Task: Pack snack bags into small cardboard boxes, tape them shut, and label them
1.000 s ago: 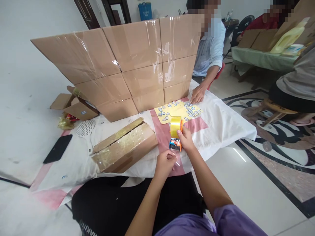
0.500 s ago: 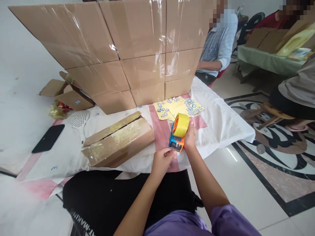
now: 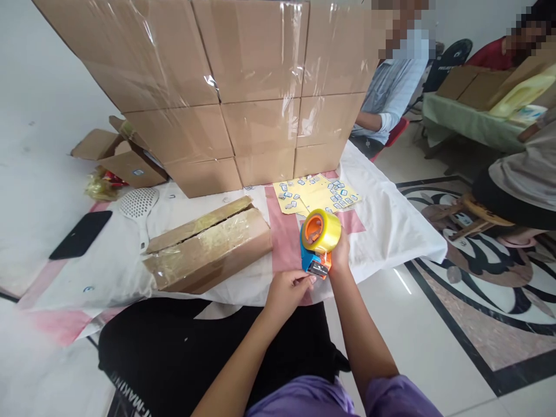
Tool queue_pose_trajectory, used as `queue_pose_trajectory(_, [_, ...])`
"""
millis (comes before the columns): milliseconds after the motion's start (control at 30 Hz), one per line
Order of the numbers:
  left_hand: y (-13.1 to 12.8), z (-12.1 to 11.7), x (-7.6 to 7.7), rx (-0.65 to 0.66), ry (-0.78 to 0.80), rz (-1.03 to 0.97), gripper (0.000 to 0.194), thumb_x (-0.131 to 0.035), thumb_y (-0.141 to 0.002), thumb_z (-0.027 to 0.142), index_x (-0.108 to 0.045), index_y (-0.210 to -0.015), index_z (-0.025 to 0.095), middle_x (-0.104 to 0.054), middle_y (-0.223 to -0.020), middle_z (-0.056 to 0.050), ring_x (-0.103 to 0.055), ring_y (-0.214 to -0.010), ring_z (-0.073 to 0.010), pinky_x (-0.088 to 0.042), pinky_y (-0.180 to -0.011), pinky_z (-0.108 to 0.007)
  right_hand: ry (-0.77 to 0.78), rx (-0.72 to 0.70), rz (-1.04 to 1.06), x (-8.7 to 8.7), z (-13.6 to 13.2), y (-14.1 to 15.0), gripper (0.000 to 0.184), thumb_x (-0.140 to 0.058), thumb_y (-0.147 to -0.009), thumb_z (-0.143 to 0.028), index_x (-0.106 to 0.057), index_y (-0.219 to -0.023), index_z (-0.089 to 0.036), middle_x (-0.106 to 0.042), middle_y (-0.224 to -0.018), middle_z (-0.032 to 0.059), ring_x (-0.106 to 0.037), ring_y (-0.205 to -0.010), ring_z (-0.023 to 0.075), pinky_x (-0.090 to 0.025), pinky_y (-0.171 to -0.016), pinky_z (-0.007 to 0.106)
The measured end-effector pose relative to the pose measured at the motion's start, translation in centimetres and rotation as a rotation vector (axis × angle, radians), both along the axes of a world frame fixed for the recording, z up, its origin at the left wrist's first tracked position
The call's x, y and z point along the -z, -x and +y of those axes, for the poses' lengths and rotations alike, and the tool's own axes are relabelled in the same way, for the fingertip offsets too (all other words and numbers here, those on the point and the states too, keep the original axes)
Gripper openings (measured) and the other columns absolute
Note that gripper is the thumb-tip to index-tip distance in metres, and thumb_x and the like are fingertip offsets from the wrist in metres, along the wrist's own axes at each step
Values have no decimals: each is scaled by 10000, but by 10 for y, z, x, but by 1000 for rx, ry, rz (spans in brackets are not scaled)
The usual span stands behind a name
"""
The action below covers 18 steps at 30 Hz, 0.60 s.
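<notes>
My right hand [image 3: 341, 255] grips a blue and orange tape dispenser [image 3: 319, 265] above the front edge of the table. A wide roll of yellowish clear packing tape [image 3: 329, 233] is mounted on it. My left hand [image 3: 287, 292] is pinched at the dispenser's front edge, thumb and finger closed on the free end of the tape, which is barely visible. To the left of both hands lies a long, narrow cardboard box [image 3: 212, 249], its top partly covered in tape and a gap running between its flaps. Behind the dispenser is a yellow printed sheet [image 3: 310, 191].
A tall wall of taped cardboard [image 3: 260, 75] stands at the back of the cloth-covered table [image 3: 391, 214]. On the left are a white slotted skimmer [image 3: 139, 205], a black phone-like slab [image 3: 81, 234] and an open carton [image 3: 134, 165]. Other people sit beyond and to the right.
The dispenser has tilted in my right hand, so more of the roll's orange core shows. Both hands have shifted slightly lower in view, and the left stays at the dispenser's edge.
</notes>
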<state>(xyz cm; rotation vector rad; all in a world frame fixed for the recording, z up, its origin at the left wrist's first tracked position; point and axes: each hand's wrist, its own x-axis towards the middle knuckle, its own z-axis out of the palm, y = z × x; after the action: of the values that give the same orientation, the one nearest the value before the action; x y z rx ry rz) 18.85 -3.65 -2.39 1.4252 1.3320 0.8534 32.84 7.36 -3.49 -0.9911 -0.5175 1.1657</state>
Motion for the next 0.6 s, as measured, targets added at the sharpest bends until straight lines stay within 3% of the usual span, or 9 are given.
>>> queue_pose_trajectory(133, [-1,-1,-5,-3,-88,93,263,-604,-929,356,-815,-833,232,-799,-804,-22,-701,-742,-193,-451,-692,-278,9,-68,42,-7,-2,2,407,-631,-807,-506,-735,-1022,-176,-759,-924,58,-736,-894,257,-620,-775,389])
queue_pose_trajectory(367, [3,1,-12,4,-205,204,228,-601,-936,317,-824,-916,279,-797,-877,-35,-676,-767,-198,-410,-676,-285,101,143,47,-6,1,3,370,-725,-758,-440,-723,-1023,-182,-773,-942,15,-746,-888,211,-635,-768,327])
queue_pose_trajectory(600, [11,5,-8,30,-229,176,243,-567,-957,270,-807,-927,253,-762,-856,-28,-650,-756,-175,-412,-685,-262,76,110,7,-11,-1,9,274,-712,-780,-387,-716,-974,-193,-760,-861,5,-740,-801,203,-622,-687,303])
